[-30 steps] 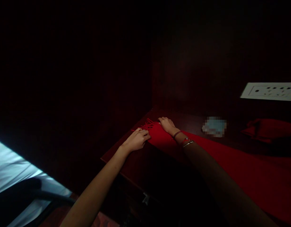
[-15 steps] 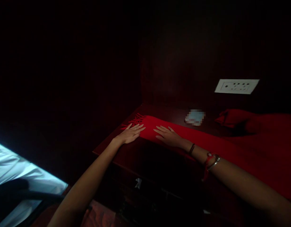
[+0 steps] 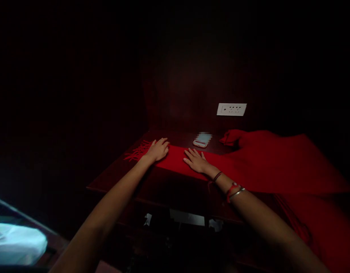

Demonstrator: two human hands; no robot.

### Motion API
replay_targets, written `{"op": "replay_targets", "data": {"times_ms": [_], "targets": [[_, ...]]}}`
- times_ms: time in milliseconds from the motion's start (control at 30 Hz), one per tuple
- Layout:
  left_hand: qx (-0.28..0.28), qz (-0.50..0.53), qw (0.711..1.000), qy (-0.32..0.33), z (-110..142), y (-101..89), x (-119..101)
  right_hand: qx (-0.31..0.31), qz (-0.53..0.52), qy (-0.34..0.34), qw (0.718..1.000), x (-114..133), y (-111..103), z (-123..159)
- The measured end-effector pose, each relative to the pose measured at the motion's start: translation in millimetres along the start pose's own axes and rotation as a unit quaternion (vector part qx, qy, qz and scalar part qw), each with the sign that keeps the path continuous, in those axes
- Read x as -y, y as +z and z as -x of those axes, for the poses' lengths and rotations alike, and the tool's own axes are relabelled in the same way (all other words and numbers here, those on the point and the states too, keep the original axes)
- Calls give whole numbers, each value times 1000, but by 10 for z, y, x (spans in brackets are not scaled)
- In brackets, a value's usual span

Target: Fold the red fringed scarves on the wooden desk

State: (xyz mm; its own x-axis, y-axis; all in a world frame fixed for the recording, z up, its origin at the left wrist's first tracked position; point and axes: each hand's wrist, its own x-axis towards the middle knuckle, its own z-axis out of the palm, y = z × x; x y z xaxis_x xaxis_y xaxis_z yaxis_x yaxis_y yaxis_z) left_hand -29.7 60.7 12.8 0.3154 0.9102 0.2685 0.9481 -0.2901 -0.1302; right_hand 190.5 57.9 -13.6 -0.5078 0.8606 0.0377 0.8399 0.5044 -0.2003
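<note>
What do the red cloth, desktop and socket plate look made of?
Red cloth: matte, perhaps woolly fabric, from its fringe and soft folds. Desktop: probably varnished wood, dark with a faint sheen. Socket plate: likely plastic, smooth and evenly white.

Fringed cloth (image 3: 280, 163), plain red; socket plate (image 3: 232, 109), white (its holes dark); tabletop (image 3: 112, 172), dark reddish-brown.

left hand (image 3: 158, 150) and right hand (image 3: 196, 161) lie palm-down, arms (image 3: 115, 204) stretched forward.

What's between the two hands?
A stretch of the red cloth, with nothing seen on it, lies between the left hand and the right hand in the head view.
</note>
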Motion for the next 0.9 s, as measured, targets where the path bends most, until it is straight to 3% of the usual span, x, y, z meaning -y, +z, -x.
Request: {"op": "replay_targets", "data": {"times_ms": [67,133,200,333,467,633,767,900], "targets": [[15,49,999,-3,-202,79,-248,9,9,24,1000,-1,-3,-3],[93,76,992,-49,-303,216,-364,39,24,50,998,-104,-22,49],[136,77,982,-105,-321,358,-348,63,47,75,994,-314,-73,179],[143,88,977,-134,-275,494,-192,69,146,133,978,-836,-243,602],[133,108,973,-155,-256,457,-162,13,279,121,953,-1134,-437,1006],[148,117,960,-205,-220,402,-76,-107,331,100,932,-1317,-686,1341],[177,114,951,-225,-146,402,91,-183,318,153,918,-1597,-831,1572],[168,96,945,-263,-84,410,154,-202,283,229,909,-1854,-896,1741]]}}
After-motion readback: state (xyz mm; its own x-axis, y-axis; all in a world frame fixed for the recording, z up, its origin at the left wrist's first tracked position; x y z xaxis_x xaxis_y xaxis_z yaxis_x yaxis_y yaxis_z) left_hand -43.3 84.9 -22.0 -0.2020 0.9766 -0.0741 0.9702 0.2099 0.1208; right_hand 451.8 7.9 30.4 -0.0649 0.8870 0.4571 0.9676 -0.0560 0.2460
